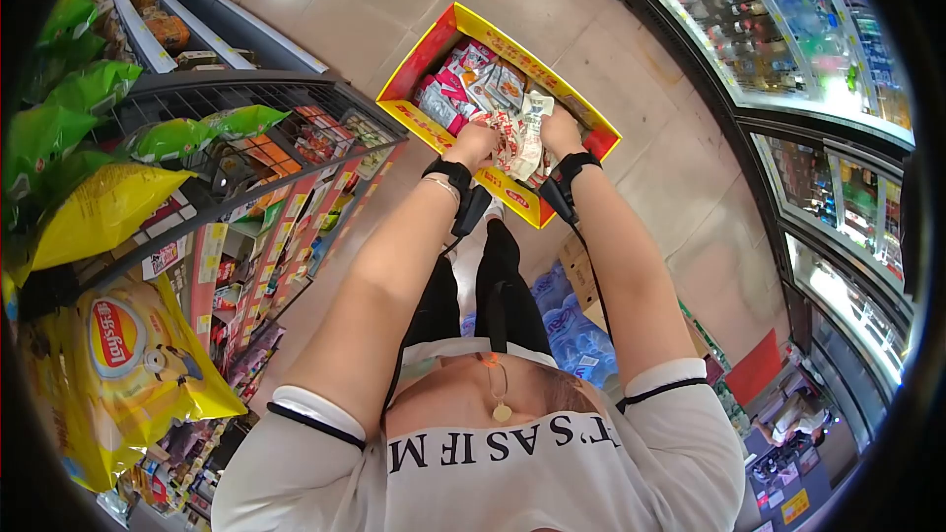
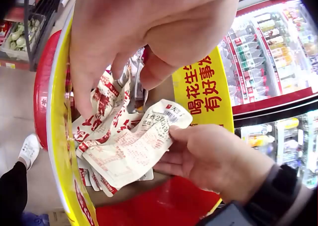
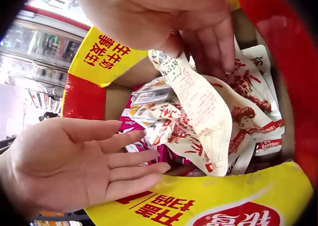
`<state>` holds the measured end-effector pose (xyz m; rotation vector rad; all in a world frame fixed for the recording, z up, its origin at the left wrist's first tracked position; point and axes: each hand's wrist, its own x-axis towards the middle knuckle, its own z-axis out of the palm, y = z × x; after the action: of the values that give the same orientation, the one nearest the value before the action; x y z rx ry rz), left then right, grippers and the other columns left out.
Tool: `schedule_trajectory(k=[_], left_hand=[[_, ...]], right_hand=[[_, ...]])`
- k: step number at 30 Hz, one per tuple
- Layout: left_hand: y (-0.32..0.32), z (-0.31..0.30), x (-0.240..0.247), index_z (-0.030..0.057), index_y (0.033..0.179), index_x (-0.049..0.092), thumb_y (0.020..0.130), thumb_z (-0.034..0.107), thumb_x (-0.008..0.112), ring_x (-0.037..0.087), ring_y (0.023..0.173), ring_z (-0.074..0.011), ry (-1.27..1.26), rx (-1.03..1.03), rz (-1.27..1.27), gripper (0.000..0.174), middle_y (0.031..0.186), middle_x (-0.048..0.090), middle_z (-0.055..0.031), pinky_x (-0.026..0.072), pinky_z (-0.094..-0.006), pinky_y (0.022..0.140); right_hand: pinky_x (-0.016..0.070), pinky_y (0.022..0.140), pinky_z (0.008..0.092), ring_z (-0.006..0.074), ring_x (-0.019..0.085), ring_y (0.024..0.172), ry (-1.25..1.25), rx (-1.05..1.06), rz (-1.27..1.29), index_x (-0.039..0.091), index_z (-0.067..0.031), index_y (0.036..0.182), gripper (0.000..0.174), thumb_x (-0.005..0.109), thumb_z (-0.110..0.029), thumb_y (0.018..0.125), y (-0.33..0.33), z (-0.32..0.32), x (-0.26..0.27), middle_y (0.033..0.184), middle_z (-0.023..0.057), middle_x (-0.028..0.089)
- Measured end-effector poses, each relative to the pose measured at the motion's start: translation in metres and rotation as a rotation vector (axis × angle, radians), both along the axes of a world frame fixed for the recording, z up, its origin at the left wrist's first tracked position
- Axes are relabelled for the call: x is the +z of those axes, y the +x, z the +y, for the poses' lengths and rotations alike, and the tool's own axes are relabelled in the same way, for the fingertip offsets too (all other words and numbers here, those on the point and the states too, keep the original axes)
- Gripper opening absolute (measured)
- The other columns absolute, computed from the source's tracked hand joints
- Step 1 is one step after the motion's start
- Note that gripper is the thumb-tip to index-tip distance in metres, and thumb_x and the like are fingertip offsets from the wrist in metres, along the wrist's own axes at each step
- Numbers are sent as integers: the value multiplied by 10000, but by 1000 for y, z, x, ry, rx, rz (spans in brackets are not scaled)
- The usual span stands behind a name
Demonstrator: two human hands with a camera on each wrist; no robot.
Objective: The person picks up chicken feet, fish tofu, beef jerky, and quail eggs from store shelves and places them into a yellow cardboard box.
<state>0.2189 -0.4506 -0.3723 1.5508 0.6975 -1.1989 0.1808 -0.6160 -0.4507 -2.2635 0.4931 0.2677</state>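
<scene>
In the head view my left hand [image 1: 477, 142] and right hand [image 1: 562, 131] are both inside a yellow and red cardboard box [image 1: 512, 199]. The right hand pinches the end of a cream snack packet [image 2: 131, 149] with red print, thumb on top in the left wrist view. The packet slopes over other cream and red packets [image 3: 248, 94]. My left hand [image 3: 74, 159] has its fingers straight, palm showing in the right wrist view, with fingertips beside the packets. Silver and magenta packets [image 1: 473, 79] fill the box's far left part.
Snack shelves [image 1: 286, 138] stand on the left, with a yellow chip bag [image 1: 148, 365] near me. Glass-door drink fridges [image 1: 788, 30] line the right. Blue-wrapped bottle packs [image 1: 576, 330] lie on the floor by my legs. Tiled floor [image 1: 650, 187] surrounds the box.
</scene>
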Motion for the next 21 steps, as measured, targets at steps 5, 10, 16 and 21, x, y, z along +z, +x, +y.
schedule_trajectory(k=[5,10,16,21], left_hand=[[-7,6,21,109,1135,516,828,143,531,508,882,-165,-122,-61,-138,310,940,533,-23,437,-321,722],[-34,36,48,40,1092,540,836,161,560,535,860,-113,-215,-82,-413,284,971,575,-30,428,-239,733],[-82,131,115,0,1058,543,868,114,535,539,938,-114,-253,-195,-671,221,1008,580,-52,432,-252,841],[-132,215,150,18,1054,548,858,110,539,537,914,-105,-30,-188,-753,217,989,579,-35,429,-240,808]], right_hand=[[442,811,427,409,544,945,92,-64,162,529,48,988,280,457,-82,750,-2,-12,-27,983,304,561],[441,830,430,423,534,990,71,-234,289,367,124,1109,439,488,-88,744,-6,-7,-2,1038,342,528],[450,800,403,383,560,925,22,28,-15,510,22,1026,346,571,-137,724,-40,22,97,974,246,580],[466,689,327,253,589,782,236,322,-1,562,-13,945,224,577,-111,744,-71,83,170,808,131,598]])
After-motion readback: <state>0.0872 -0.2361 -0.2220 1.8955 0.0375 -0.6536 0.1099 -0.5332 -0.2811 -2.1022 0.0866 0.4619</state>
